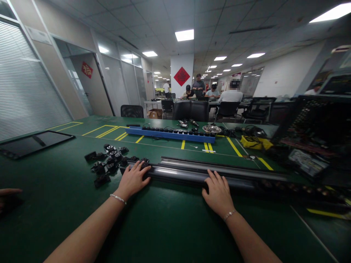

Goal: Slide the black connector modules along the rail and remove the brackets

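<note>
A long, dark, shiny metal rail (175, 173) lies across the green table (170, 226) in front of me. At its left end, my left hand (134, 179) is closed over it, thumb on the near side, beside a small black part (144, 164). Farther right, my right hand (218, 191) grips the same rail, its fingers over the top and its thumb at the near edge. Just behind lies a second dark rail (192, 163). Several small black parts (111, 160) are heaped left of the rails. What lies beneath my palms is hidden.
Behind the rails lies a blue channel (170, 134) with black parts along it. A metal bowl (211, 129) and a yellow container (255, 142) stand farther back. A black-framed panel (35, 142) lies left. Dark equipment (315, 135) rises right. Another person's hand (9, 191) shows at left.
</note>
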{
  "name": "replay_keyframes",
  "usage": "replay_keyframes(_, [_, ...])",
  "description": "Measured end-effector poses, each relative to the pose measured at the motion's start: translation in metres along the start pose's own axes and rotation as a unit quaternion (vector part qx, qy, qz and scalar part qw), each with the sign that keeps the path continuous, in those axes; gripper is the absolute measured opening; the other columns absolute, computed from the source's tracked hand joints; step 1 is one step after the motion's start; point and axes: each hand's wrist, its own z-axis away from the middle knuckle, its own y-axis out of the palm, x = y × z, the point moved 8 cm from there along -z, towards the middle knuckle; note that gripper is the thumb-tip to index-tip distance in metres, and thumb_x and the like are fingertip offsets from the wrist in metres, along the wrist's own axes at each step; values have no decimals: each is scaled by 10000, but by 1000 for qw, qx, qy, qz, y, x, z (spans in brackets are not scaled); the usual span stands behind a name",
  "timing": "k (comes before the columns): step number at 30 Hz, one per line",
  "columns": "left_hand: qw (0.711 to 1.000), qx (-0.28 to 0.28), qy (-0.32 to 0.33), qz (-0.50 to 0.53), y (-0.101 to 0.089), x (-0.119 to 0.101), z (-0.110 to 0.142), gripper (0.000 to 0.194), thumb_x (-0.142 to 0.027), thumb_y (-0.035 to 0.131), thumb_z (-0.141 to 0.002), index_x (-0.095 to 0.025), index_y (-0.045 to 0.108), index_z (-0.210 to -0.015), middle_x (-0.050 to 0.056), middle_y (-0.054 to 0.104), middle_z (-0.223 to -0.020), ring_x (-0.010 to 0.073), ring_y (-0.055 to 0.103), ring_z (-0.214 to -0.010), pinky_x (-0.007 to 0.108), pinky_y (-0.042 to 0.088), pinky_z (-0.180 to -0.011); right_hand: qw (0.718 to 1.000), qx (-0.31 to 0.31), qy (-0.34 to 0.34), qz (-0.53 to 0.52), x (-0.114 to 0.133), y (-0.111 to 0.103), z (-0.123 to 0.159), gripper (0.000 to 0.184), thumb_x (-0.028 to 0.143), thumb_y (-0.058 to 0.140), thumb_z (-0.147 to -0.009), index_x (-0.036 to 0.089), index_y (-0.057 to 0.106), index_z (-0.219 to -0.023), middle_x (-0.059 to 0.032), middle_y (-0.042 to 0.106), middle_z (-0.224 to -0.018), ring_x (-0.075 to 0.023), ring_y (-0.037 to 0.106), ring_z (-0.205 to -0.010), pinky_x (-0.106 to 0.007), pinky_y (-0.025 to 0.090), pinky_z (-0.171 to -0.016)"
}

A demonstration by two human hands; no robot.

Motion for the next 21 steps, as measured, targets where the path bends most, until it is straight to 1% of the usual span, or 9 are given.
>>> replay_keyframes(3, [1000, 14, -11, -5, 2, 8, 0, 502, -483, 434, -807, -323, 468, -1282, 61, 394, -1422, 283, 282, -1333, 509, 272, -1022, 1000, 2, -1, 0, 0, 0, 0, 209, 247, 453, -768, 194, 597, -910, -69, 435, -1383, -262, 315, -1298, -471, 189, -1061])
replay_keyframes(7, [1000, 16, -17, -9, 3, 18, 1, 506, -483, 425, -809, -317, 463, -1286, 67, 383, -1428, 285, 276, -1335, 519, 274, -1019, 1000, 4, -3, 3, 1, -1, 0, 204, 243, 439, -781, 191, 596, -902, -70, 432, -1386, -261, 312, -1299, -470, 192, -1060])
replay_keyframes(15, [999, 25, -27, -17, 6, 31, 1, 500, -498, 399, -825, -308, 463, -1283, 84, 384, -1425, 268, 289, -1332, 495, 306, -1001, 1000, 7, 0, 2, 2, -3, 0, 213, 236, 439, -785, 185, 599, -917, -68, 433, -1385, -260, 317, -1298, -461, 185, -1066])
replay_keyframes(17, [999, 25, -27, -20, 6, 34, 0, 499, -511, 377, -836, -309, 459, -1285, 86, 382, -1427, 265, 297, -1329, 483, 318, -993, 1000, 7, 0, 2, 2, -3, 0, 216, 236, 437, -786, 185, 600, -918, -66, 433, -1386, -260, 318, -1298, -460, 185, -1067])
replay_keyframes(21, [998, 34, -39, -23, 8, 44, 1, 495, -529, 281, -873, -318, 457, -1285, 72, 398, -1418, 254, 303, -1327, 466, 333, -983, 1000, 8, 2, 3, 2, -3, 0, 209, 233, 443, -783, 186, 602, -911, -64, 432, -1386, -260, 324, -1294, -460, 186, -1067])
